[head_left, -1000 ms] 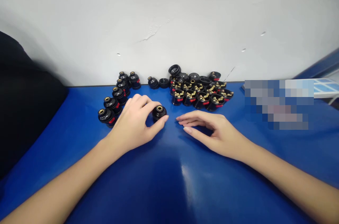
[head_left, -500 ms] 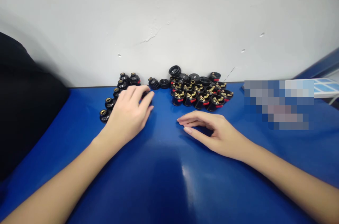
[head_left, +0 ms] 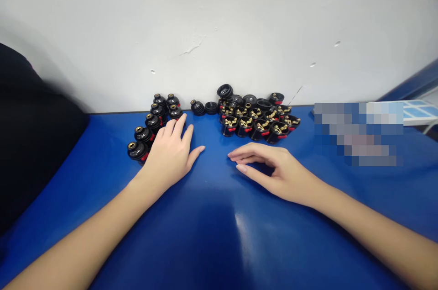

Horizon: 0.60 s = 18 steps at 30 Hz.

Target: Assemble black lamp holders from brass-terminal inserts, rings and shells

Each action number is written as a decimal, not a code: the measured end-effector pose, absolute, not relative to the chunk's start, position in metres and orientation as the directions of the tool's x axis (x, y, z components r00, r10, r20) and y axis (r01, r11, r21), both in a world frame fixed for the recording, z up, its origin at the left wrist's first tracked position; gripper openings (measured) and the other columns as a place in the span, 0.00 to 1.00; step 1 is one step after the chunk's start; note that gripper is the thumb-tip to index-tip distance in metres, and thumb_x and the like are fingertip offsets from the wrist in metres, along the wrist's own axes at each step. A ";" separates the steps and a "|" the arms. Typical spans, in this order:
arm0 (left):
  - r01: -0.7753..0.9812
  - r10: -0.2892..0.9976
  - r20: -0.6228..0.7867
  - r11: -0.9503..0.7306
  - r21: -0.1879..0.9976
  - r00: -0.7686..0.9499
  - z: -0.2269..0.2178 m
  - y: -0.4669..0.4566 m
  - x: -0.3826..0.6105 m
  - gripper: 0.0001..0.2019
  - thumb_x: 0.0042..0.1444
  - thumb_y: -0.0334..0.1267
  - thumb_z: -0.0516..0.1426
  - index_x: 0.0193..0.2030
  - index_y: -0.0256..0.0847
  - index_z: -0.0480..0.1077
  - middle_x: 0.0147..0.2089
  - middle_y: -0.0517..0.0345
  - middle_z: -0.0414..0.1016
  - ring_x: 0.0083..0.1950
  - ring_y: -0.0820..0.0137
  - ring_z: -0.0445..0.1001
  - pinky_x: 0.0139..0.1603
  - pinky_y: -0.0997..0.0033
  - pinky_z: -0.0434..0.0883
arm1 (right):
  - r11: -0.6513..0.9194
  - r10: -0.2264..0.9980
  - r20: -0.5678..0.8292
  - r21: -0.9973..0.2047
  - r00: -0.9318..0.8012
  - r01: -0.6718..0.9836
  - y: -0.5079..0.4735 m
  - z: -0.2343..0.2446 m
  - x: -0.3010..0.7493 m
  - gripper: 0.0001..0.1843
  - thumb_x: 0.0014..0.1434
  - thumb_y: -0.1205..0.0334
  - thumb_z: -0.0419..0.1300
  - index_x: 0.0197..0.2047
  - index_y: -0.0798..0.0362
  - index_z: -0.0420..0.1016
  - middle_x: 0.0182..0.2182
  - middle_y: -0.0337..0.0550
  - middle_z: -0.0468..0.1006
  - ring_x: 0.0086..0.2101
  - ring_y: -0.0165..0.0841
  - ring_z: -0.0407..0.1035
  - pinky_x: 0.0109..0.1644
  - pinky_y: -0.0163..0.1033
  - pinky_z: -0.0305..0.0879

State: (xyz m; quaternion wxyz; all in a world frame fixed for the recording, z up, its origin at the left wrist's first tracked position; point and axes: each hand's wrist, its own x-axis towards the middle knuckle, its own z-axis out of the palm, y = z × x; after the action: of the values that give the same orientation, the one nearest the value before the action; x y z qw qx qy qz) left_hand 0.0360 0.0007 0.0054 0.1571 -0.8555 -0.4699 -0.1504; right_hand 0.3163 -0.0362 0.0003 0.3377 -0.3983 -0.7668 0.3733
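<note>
My left hand (head_left: 173, 148) lies palm down over the blue table with its fingers spread and nothing visible in them. Just beyond its fingertips stands a black lamp holder (head_left: 175, 111) with a brass-threaded top. More capped lamp holders with red switches, such as the front one (head_left: 137, 150), stand in a cluster left of this hand, which partly hides some. My right hand (head_left: 275, 171) rests on its side, fingers loosely curved and thumb apart, holding nothing. Behind it stand several uncapped lamp holder bodies (head_left: 262, 130) with brass contacts and red switches.
Two loose black caps (head_left: 197, 107) lie between the two clusters. More caps (head_left: 225, 92) are piled behind the uncapped bodies, by the white wall (head_left: 219, 20). Dark fabric (head_left: 34, 134) borders the left side. A blurred-out patch (head_left: 357, 134) covers part of the right side.
My left hand has opened and drawn back slightly from a dark piece under its fingers. A lamp holder now shows past its fingertips in the left cluster. My right hand is still.
</note>
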 end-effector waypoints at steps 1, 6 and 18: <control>0.854 0.757 0.412 -0.507 -0.118 0.506 0.004 0.001 0.036 0.28 0.72 0.51 0.57 0.65 0.26 0.73 0.73 0.20 0.66 0.69 0.32 0.69 0.59 0.35 0.75 | 0.404 0.864 0.221 -0.842 -0.453 0.359 -0.036 0.000 0.317 0.14 0.71 0.55 0.67 0.56 0.50 0.83 0.51 0.48 0.89 0.49 0.40 0.86 0.59 0.46 0.84; 0.865 0.768 0.422 -0.494 -0.086 0.481 -0.001 0.002 0.034 0.31 0.72 0.52 0.57 0.65 0.21 0.72 0.74 0.14 0.63 0.70 0.29 0.69 0.60 0.32 0.76 | 0.408 0.863 0.222 -0.836 -0.454 0.367 -0.036 -0.001 0.317 0.14 0.71 0.54 0.66 0.56 0.49 0.83 0.51 0.48 0.89 0.50 0.41 0.86 0.59 0.47 0.84; 0.767 0.735 0.313 -0.641 0.033 0.601 -0.009 0.000 0.032 0.26 0.77 0.44 0.52 0.72 0.26 0.67 0.75 0.28 0.68 0.77 0.44 0.68 0.77 0.41 0.69 | 0.463 0.845 0.259 -0.793 -0.469 0.397 -0.039 0.004 0.313 0.13 0.71 0.57 0.65 0.56 0.48 0.82 0.51 0.48 0.88 0.48 0.41 0.86 0.56 0.47 0.86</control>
State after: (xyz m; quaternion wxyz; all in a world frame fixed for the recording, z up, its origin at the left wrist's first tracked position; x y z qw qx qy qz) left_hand 0.0319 0.0002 -0.0090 0.0524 -0.8931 -0.4206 -0.1507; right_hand 0.3135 -0.0385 0.0041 0.3323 -0.3938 -0.7881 0.3368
